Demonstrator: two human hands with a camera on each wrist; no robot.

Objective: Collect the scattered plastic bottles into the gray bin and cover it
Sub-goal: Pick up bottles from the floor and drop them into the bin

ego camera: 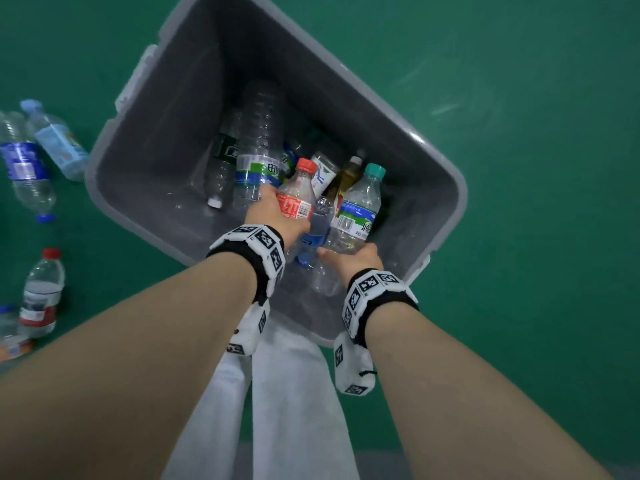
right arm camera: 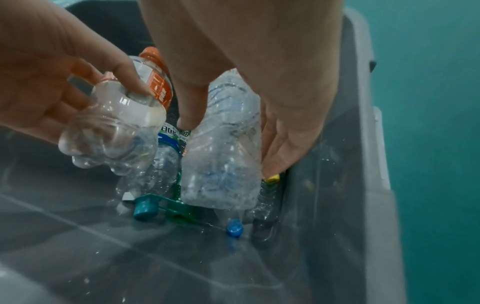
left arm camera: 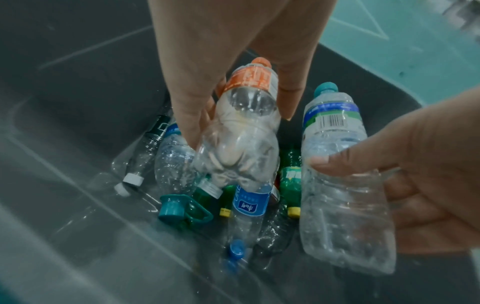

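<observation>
Both hands grip bottles, red-capped bottle (ego camera: 295, 194) and teal-capped bottle (ego camera: 358, 211), seemingly inside gray bin (ego camera: 446, 216).

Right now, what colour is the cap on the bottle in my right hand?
Teal cap, clearest in the head view.

Gray bin (ego camera: 450, 188) on a green floor (ego camera: 519, 98). Clear bottle with red cap and red label (ego camera: 294, 199); clear bottle with teal cap and blue-green label (ego camera: 356, 209). Wristbands (ego camera: 256, 247) checkered black-and-white.
</observation>
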